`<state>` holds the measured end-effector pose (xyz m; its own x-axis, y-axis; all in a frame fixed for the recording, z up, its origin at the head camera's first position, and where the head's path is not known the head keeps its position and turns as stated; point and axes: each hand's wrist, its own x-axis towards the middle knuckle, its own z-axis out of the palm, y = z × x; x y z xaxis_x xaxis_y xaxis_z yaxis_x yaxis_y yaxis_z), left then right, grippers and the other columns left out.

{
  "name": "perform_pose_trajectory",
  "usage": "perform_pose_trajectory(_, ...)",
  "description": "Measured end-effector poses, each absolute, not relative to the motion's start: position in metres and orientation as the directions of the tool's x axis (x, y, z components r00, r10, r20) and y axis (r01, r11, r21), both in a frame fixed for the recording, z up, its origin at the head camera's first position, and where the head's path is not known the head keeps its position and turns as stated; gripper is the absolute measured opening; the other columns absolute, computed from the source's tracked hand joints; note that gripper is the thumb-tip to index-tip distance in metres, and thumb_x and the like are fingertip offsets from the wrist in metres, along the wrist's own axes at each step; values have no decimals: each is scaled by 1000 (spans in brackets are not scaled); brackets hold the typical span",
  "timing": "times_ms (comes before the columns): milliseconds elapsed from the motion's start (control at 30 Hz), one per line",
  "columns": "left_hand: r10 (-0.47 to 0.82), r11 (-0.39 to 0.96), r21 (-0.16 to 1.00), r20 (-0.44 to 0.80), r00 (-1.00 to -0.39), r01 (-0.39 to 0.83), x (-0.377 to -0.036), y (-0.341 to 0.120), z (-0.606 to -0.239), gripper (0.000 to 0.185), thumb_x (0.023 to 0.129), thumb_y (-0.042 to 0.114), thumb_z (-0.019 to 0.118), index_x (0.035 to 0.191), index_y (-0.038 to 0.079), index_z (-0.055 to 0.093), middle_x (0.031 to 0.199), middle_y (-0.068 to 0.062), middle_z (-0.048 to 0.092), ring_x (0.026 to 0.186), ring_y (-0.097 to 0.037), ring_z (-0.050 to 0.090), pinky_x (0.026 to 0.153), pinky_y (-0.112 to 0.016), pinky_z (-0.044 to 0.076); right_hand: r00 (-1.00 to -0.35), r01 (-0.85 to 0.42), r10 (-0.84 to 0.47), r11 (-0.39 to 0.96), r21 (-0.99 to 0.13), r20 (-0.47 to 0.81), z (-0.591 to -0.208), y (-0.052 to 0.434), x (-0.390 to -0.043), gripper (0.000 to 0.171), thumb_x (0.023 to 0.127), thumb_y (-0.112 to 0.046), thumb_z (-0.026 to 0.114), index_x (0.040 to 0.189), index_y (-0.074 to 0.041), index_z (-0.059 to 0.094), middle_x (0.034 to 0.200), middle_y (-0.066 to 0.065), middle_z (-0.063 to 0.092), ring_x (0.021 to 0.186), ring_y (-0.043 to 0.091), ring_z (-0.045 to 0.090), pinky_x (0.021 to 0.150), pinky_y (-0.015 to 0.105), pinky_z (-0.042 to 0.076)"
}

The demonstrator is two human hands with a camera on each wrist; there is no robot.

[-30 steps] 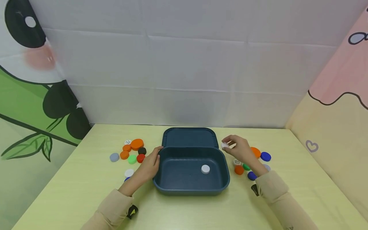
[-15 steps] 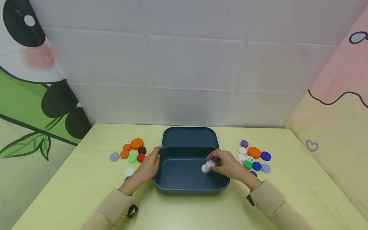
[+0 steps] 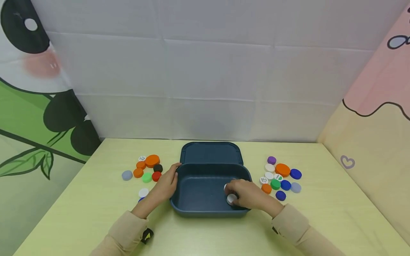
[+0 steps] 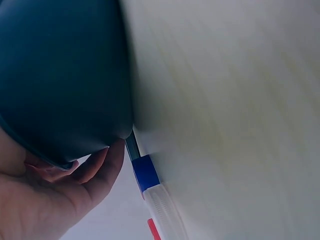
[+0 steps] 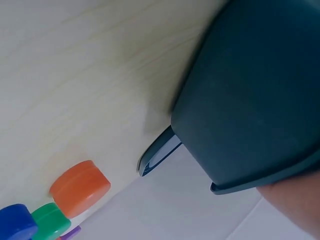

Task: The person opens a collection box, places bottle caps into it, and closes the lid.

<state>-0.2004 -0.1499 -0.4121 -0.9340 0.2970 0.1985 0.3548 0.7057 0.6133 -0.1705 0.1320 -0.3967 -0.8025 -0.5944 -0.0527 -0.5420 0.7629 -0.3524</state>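
Note:
A dark blue box [image 3: 208,212] stands open at mid-table, its lid [image 3: 209,153] lying flat behind it. My right hand [image 3: 235,195] is down inside the box near its front right corner and pinches a white cap [image 3: 231,199] at the floor. A second white cap [image 3: 225,186] peeks out just behind those fingers. My left hand [image 3: 169,177] lies against the box's left outer wall, thumb up at the rim's back corner. In the left wrist view the left hand [image 4: 60,190] touches the box's wall [image 4: 65,75] below the rim.
Several caps lie left of the box, a large orange cap [image 3: 152,160] among them, with a white one [image 3: 143,192] nearer me. More caps sit to the right: orange [image 3: 282,169], blue [image 3: 295,174], green [image 3: 275,184], purple [image 3: 271,160]. Fabric walls enclose the table.
My right hand carried a white cap from the right pile into the box, then drew toward the front right corner and lowered it. The left hand stayed on the box.

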Motion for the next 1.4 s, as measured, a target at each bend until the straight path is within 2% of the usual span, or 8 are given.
perform_pose_trajectory(200, 297, 710, 613, 187, -936, 348, -200, -150, -412, 36, 97, 4, 34, 132, -5, 36, 130, -26, 48, 119, -37, 48, 98, -50, 40, -801, -548, -596, 770, -328, -62, -397, 130, -169, 21, 75, -11, 72, 95, -14, 66, 88, -4, 64, 76, 8, 52, 70, 25, 49)
perform_pose_trajectory(367, 299, 711, 609, 192, -935, 352, -200, -150, -411, 36, 96, 4, 35, 131, -5, 37, 129, -26, 49, 118, -37, 50, 98, -50, 40, -802, -538, -594, 764, -357, -62, -395, 130, -169, 21, 75, -12, 73, 95, -14, 66, 87, -4, 64, 77, 9, 53, 71, 26, 49)
perform_pose_trajectory(600, 299, 707, 611, 198, -933, 356, -200, -151, -411, 36, 96, 3, 35, 131, -5, 37, 128, -26, 50, 117, -37, 50, 98, -50, 40, -828, -492, -559, 681, -543, 49, -390, 137, -170, 25, 78, -8, 70, 102, -6, 64, 96, 6, 65, 84, 20, 58, 75, 33, 53)
perform_pose_trajectory(867, 301, 698, 621, 197, -933, 356, -200, -152, -411, 36, 96, 3, 35, 131, -5, 37, 129, -27, 49, 117, -38, 50, 98, -50, 40, -894, -424, -393, 581, -695, 216, -379, 161, -175, 27, 79, -8, 69, 105, -6, 62, 101, 12, 65, 91, 26, 61, 76, 33, 54)
perform_pose_trajectory(1100, 300, 700, 618, 201, -933, 358, -201, -152, -412, 36, 96, 3, 35, 131, -5, 37, 129, -26, 50, 117, -37, 50, 97, -50, 41, -943, -321, -265, 568, -758, 201, -380, 193, -179, 26, 80, -6, 67, 105, -3, 61, 102, 14, 64, 93, 28, 61, 77, 33, 54)
perform_pose_trajectory(1400, 302, 700, 617, 200, -932, 360, -202, -152, -412, 36, 97, 3, 35, 131, -5, 37, 129, -26, 50, 117, -37, 50, 97, -50, 41, -963, -260, -224, 629, -733, 150, -398, 228, -180, 25, 80, -5, 67, 103, 2, 61, 102, 19, 62, 91, 29, 62, 73, 26, 55)
